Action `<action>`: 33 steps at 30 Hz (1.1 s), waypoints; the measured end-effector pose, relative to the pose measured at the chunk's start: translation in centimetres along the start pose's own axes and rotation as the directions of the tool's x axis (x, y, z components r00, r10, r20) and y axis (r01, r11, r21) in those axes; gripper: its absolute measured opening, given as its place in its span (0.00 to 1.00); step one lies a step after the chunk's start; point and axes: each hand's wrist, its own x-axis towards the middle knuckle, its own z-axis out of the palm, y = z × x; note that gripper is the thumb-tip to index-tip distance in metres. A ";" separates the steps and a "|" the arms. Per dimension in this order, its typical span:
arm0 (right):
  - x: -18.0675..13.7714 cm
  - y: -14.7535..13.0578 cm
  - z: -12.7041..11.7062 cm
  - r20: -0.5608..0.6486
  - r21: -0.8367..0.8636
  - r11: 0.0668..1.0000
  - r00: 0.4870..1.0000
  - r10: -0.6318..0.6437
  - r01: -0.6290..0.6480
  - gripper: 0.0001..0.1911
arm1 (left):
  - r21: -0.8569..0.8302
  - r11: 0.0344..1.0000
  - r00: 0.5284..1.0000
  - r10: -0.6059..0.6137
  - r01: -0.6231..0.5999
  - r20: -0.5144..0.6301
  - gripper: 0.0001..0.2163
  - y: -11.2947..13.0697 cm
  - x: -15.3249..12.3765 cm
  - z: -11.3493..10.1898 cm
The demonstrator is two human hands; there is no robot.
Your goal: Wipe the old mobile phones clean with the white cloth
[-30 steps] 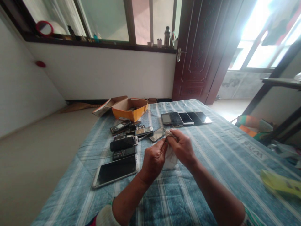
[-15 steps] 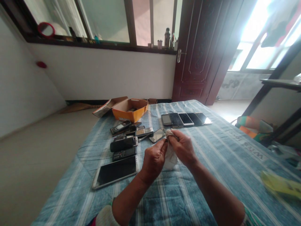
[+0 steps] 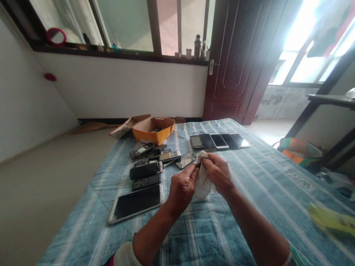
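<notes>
My left hand (image 3: 183,184) is closed, thumb and fingers pinching a small dark object (image 3: 198,165) that is mostly hidden. Against it, my right hand (image 3: 219,171) grips a crumpled white cloth (image 3: 203,181), whose loose end hangs between the hands. Just beyond my fingers lies a phone with a pale screen (image 3: 185,160). To the left is a loose pile of old phones, among them a silver keypad phone (image 3: 170,155), a black phone (image 3: 145,170) and a black keypad phone (image 3: 146,181). Nearest me on that side rests a large white-framed smartphone (image 3: 135,204), its dark screen up.
An open orange box (image 3: 154,137) with dark items inside stands at the far left of the cloth-covered table (image 3: 244,221). Several phones (image 3: 219,141) lie in a row at the back. A yellow item (image 3: 330,220) sits at the right edge. Behind is a brown door (image 3: 235,62).
My right hand has shifted slightly to the right with the white cloth, and more of the cloth now shows between my hands. My left hand stays nearly in place. The phones have not moved.
</notes>
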 end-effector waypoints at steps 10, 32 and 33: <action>-0.2 0.0 0.3 0.001 -0.030 0.999 0.999 -0.040 0.040 0.13 | -0.024 1.000 1.000 0.006 -0.006 -0.007 0.13 -0.2 0.0 0.0; 0.1 0.5 -0.2 0.021 0.149 0.985 0.996 0.082 -0.084 0.14 | 0.005 1.000 1.000 -0.028 0.028 0.003 0.14 0.0 0.0 -0.1; -0.1 0.4 -0.1 0.021 0.104 0.994 0.999 0.039 -0.041 0.14 | -0.004 1.000 1.000 -0.022 0.022 0.005 0.14 0.1 0.0 -0.1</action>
